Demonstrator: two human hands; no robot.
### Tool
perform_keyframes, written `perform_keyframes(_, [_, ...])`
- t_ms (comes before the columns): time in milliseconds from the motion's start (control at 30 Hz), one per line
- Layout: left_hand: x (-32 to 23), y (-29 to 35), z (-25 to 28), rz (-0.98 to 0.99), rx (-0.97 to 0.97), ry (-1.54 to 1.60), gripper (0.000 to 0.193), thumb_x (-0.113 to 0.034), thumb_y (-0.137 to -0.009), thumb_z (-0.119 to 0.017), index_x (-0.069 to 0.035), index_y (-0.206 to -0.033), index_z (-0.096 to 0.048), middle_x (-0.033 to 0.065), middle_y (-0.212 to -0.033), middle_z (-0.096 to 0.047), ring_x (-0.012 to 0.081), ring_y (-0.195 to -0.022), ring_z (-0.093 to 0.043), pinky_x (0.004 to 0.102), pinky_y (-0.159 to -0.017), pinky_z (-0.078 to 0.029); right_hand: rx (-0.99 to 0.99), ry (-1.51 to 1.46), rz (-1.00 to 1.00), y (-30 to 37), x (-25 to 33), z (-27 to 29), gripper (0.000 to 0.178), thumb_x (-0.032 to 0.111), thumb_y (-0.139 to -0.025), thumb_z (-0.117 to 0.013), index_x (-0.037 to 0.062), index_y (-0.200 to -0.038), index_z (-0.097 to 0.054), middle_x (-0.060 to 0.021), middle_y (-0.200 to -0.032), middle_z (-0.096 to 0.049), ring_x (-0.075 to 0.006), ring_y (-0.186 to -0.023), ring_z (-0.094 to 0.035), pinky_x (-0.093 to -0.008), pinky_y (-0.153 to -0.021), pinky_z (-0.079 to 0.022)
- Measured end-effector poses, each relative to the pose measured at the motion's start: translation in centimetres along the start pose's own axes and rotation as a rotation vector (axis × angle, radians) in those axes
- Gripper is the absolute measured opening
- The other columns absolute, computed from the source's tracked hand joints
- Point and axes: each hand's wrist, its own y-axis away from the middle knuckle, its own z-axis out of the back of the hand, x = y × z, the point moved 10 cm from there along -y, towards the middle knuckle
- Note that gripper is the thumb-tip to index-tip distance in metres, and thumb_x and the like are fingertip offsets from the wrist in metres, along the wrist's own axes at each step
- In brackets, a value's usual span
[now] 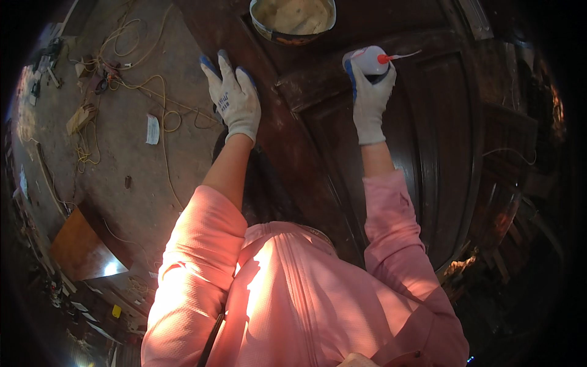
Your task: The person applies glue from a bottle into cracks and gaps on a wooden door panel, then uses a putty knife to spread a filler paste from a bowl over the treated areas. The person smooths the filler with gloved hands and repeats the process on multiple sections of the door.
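Observation:
A white squeeze bottle (367, 60) with a red cap and a thin pale nozzle is gripped in my right hand (372, 101). It tips over with its nozzle toward the right, above a dark brown panelled wooden door (379, 165). My left hand (237, 104) lies by the door's left edge, fingers stretched and spread, with nothing in it. Both hands wear white work gloves with blue coating on the palm side. Whether the left fingertips press on the wood I cannot tell.
An open tub (293, 18) of tan powder or paste stands on the door's far part. Left of the door, yellow cords (164, 98) trail over the concrete floor (131, 177), near a white paper (153, 129). A shiny orange-brown board (85, 248) lies at the lower left.

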Motion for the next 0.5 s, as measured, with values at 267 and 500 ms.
perform_keyframes(267, [-0.9,-0.2,0.3,0.038,0.033,0.038,0.058,-0.026,-0.110,-0.044,-0.001,-0.162,-0.039,0.0328,-0.172,-0.016,0.0459,-0.159,-0.024,0.0469,-0.128,-0.026,-0.073,0.111,0.173,0.2,0.0,0.1,0.069,0.019,-0.085,-0.088,-0.0016,-0.139,-0.051,-0.0165,-0.136,-0.054,-0.0311,-0.126,-0.054,-0.0456,-0.108,-0.046])
perform_keyframes(500, [-0.2,0.0,0.4,0.034,0.010,0.015,0.058,-0.024,-0.109,-0.045,-0.002,-0.162,-0.040,0.0323,-0.172,-0.017,0.0462,-0.158,-0.025,0.0474,-0.127,-0.026,0.269,0.251,0.562,6.9,11.6,-6.2,0.012,0.007,-0.093,-0.075,0.0043,-0.104,-0.072,-0.0116,-0.098,-0.068,-0.0341,-0.095,-0.064,-0.0447,-0.089,-0.050])
